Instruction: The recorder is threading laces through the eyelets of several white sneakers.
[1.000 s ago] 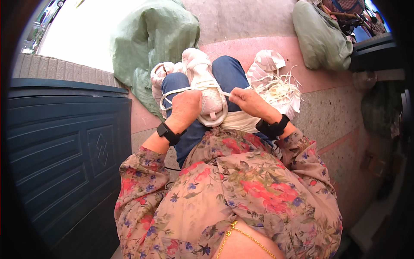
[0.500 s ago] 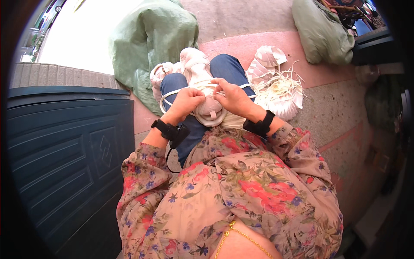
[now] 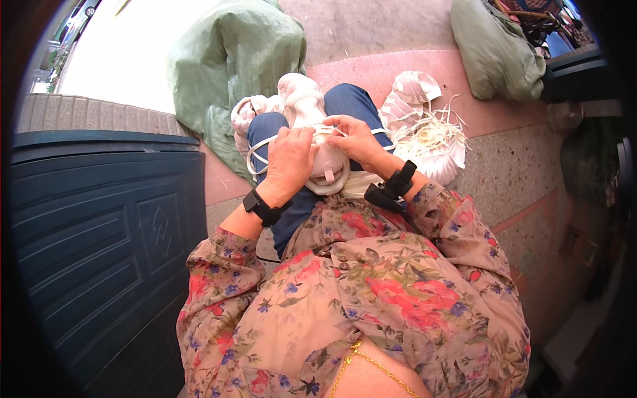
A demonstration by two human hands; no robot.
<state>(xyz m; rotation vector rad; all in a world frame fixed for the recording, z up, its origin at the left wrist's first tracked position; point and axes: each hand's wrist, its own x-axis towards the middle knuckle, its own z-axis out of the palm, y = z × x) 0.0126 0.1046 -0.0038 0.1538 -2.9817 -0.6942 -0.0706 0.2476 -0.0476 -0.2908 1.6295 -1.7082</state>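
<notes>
A pale pinkish-white sneaker (image 3: pixel 330 161) lies between my knees, its pull tab end toward me. A white shoelace (image 3: pixel 251 158) loops out over my left leg, and lace also shows over the right leg. My right hand (image 3: pixel 356 141) pinches lace between thumb and index finger above the shoe's opening. Close beside it, my left hand (image 3: pixel 290 161) is curled over the shoe's left side, back of the hand up, with lace at its fingers. Its fingertips are partly hidden. More pale shoes (image 3: pixel 247 114) rest past my left knee.
Right of my knee, a bundle of loose cream laces (image 3: pixel 438 127) lies on white shoe pieces (image 3: pixel 444 162). A green sack (image 3: pixel 239 60) stands ahead left, another green sack (image 3: pixel 494 56) ahead right. A dark blue panelled door (image 3: pixel 106 245) is at my left.
My left hand has turned over so its back faces up, and its wrist has shifted right and toward me. My right hand has shifted slightly, still at the lace.
</notes>
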